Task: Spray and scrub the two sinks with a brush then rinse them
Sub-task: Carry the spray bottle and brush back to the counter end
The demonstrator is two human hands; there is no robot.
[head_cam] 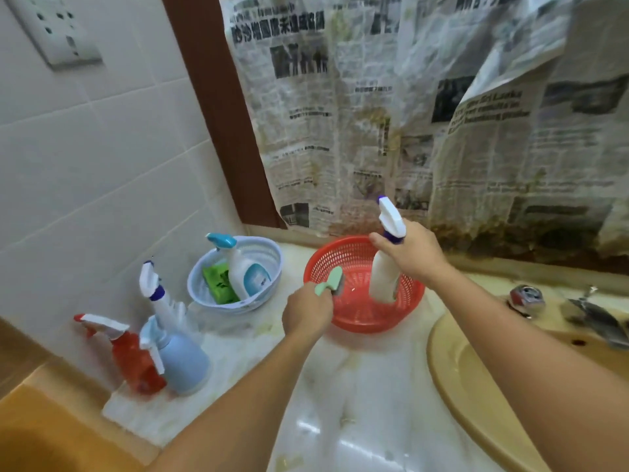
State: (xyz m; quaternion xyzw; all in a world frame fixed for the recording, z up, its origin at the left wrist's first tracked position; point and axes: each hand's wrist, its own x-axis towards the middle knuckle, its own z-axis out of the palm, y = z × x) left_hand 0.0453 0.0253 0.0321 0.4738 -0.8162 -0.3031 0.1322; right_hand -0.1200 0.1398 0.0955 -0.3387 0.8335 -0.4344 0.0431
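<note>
Right hand (410, 253) grips neck of white plastic spray bottle with purple nozzle (384, 264), standing in red perforated plastic basket (343, 311). Left hand (306, 313) grips green-handled scrub brush (332, 284) at basket rim. Cream oval sink (452, 373) right, dry-looking. Step: fetching tools. Next: carry bottle to sink, spray.

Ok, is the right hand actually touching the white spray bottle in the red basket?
Touching. The head view shows the right hand wrapped round the neck of the white spray bottle, which stands in the red basket.
</note>
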